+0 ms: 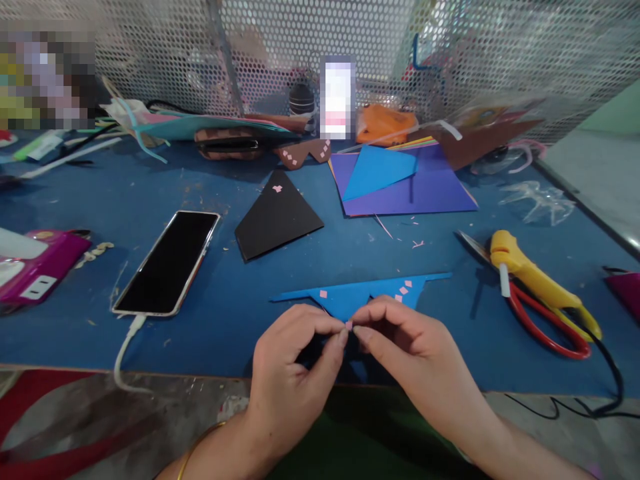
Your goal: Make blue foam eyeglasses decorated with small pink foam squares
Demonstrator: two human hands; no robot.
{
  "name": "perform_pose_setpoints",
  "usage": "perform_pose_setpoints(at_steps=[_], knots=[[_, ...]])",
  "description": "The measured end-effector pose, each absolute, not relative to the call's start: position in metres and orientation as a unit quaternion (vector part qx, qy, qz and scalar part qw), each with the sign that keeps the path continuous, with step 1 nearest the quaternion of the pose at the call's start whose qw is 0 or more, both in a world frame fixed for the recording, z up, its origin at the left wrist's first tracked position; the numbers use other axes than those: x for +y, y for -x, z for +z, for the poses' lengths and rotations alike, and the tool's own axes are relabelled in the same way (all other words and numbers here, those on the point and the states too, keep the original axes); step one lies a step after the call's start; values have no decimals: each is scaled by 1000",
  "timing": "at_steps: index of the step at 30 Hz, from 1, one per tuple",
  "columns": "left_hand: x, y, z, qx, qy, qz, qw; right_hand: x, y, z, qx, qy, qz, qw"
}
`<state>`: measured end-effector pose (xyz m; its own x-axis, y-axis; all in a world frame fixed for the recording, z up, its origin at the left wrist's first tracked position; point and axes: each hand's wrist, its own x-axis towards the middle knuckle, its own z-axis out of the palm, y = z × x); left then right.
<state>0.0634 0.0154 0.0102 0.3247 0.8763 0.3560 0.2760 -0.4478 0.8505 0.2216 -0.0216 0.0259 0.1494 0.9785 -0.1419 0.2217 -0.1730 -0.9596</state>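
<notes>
Close to the table's front edge, my left hand [300, 360] and my right hand [407, 343] meet fingertip to fingertip. Between them is a tiny pink paper piece [349, 325], pinched by thumb and forefinger of both hands. Just behind the fingers lies a pair of blue paper glasses [345, 293], with several pink squares stuck on it. My hands hide part of its lower side. Farther back, brown paper glasses [305, 155] carry similar pink squares. A black folded paper [280, 223] has a small pink shape near its top.
A phone [170, 263] on a cable lies left. Red-handled scissors [545, 320] and a yellow glue gun [535, 273] lie right. Purple paper sheets [430, 187] with a blue piece [377, 172] are behind. A lit phone [337, 100] stands against the perforated metal screen [280, 47].
</notes>
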Motion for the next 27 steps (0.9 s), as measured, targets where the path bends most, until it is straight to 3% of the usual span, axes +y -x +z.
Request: perform_pose_setpoints(at_steps=[17, 24, 27], knots=[[12, -63, 9, 394, -756, 422, 309, -22, -222, 29, -479, 641, 435, 413], [14, -51, 1, 385, -840, 364, 114, -8, -227, 28, -585, 663, 301, 357], [17, -51, -5, 365, -862, 343, 81, 0, -224, 20, -622, 664, 276, 309]])
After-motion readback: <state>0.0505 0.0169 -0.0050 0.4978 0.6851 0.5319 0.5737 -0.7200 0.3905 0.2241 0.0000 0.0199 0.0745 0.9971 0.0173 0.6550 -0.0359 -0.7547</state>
